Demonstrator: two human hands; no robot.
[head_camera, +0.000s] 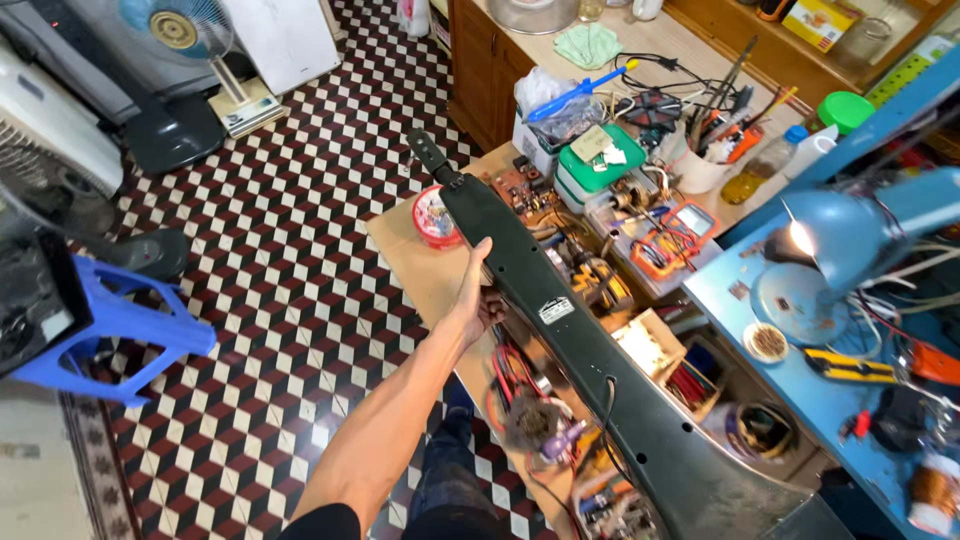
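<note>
My left hand (476, 298) grips the left edge of a long black plastic panel (575, 345). The panel runs diagonally from the near right to the far middle and is held above a cluttered low table (408, 262). It carries a small white label (556, 310), and a black cable (607, 420) comes out of a hole in it. Its narrow far end (428, 155) points toward the floor tiles. My right hand is out of the picture.
A round red tin (435, 217), a green box (598, 162), an orange meter (668, 247), tools and wires crowd the table. At the right a lit blue desk lamp (848, 232) stands on a blue bench (790, 395). A blue stool (112, 322) and a fan (178, 30) stand on the checkered floor.
</note>
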